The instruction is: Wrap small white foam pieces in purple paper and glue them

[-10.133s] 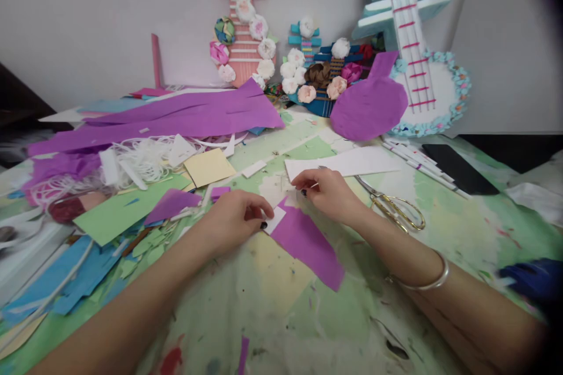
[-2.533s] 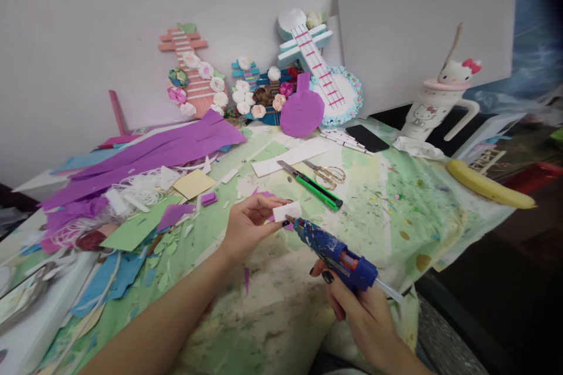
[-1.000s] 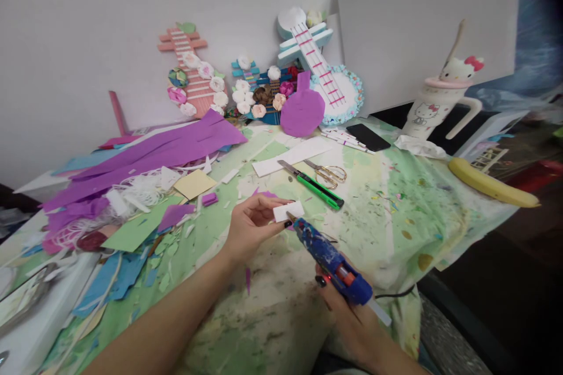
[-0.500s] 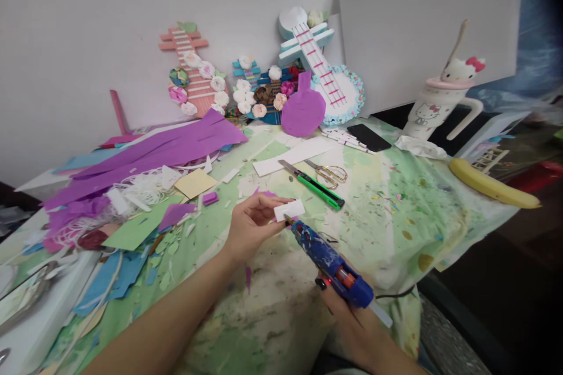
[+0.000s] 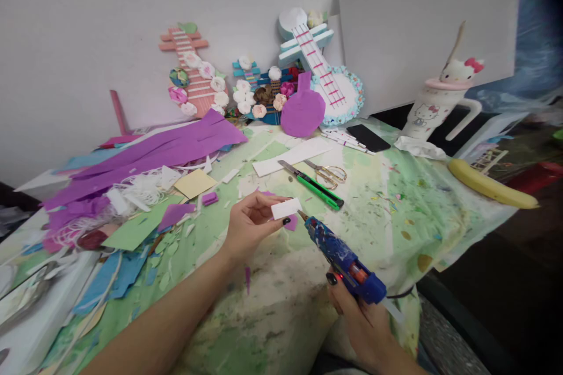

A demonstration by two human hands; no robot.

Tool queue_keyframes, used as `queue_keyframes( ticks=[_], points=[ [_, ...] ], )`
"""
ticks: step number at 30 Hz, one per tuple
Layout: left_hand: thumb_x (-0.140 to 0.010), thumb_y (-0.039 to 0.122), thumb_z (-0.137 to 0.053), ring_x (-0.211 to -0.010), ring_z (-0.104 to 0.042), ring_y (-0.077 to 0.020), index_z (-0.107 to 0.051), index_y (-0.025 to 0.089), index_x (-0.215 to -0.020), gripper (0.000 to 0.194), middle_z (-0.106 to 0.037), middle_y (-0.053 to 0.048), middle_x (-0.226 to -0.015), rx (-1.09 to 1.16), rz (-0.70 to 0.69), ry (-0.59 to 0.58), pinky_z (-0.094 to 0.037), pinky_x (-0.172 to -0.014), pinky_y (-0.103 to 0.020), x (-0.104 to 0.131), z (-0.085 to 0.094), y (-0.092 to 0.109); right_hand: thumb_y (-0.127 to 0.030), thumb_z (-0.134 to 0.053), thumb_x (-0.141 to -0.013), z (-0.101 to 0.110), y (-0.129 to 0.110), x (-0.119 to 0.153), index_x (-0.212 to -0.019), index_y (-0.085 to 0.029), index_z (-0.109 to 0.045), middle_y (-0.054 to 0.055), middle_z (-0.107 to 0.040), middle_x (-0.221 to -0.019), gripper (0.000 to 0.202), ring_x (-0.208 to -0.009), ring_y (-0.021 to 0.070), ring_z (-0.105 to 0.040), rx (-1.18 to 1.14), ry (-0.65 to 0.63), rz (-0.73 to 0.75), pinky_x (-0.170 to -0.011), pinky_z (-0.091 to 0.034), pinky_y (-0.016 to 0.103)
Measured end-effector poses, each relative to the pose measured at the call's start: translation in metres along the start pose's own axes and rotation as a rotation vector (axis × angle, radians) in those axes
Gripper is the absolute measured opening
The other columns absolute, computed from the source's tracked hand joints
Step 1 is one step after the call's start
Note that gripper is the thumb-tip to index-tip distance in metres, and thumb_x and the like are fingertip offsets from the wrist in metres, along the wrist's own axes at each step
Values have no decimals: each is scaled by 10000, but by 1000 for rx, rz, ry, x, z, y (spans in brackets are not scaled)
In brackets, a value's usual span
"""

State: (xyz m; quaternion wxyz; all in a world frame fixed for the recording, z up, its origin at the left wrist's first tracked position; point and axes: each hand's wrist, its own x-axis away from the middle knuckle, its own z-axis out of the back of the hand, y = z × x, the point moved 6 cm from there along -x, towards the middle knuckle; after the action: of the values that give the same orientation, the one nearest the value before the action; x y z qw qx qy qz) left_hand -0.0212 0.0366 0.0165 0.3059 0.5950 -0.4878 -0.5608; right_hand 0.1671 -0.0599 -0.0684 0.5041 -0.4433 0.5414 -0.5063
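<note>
L hand [image 5: 248, 224] pinches white block [image 5: 284, 209], thumb vs. fingers, over tabletop [image 5: 396, 220] twd. near edge. R hand [image 5: 365, 322] wraps glue gun [image 5: 335, 251], nozzle [image 5: 303, 216] at block's right end (contact unconfirmed). Stage: apparent gluing, in judgement; any further pass calls for steady block, fingertips clear.

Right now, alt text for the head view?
Left hand pinches a small white rectangular piece; right hand holds a blue hot glue gun, nozzle by the piece's end. Behind: green utility knife, gold-handled scissors, flower-trimmed model string instruments.
</note>
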Motion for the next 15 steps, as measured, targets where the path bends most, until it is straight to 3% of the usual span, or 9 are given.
queue_keyframes(
  ticks=[8, 11, 15],
  points=[
    [-596, 109, -802, -874, -698, -210, -611, 148, -718, 229, -745, -85, -874, -9, 26, -18, -574, -744, -310, 0, -2, -2, -376, -555, -840, 0, -15, -10, -821, -180, -555, -38, -458, -579, 197, -500, 100, -389, 50, 43, 82, -470, -352, 223],
    [-606, 108, -797, -890, -693, -204, -622, 150, -740, 225, -742, -84, -897, -20, 42, -16, -562, -767, -311, -1, -1, -5, -323, -555, -817, 6, -33, -17, -879, -200, -530, -34, -505, -623, 140, -528, 121, -461, 229, 32, 176, -505, -398, 232],
    [-602, 119, -801, -912, -685, -207, -620, 159, -730, 226, -738, -73, -894, -27, 26, 18, -548, -802, -328, -2, 3, -6, -242, -488, -798, 22, -55, -36, -1077, -208, -452, 30, -573, -862, 283, -706, 182, -582, 573, -43, 343, -638, -472, 295]
  ],
)
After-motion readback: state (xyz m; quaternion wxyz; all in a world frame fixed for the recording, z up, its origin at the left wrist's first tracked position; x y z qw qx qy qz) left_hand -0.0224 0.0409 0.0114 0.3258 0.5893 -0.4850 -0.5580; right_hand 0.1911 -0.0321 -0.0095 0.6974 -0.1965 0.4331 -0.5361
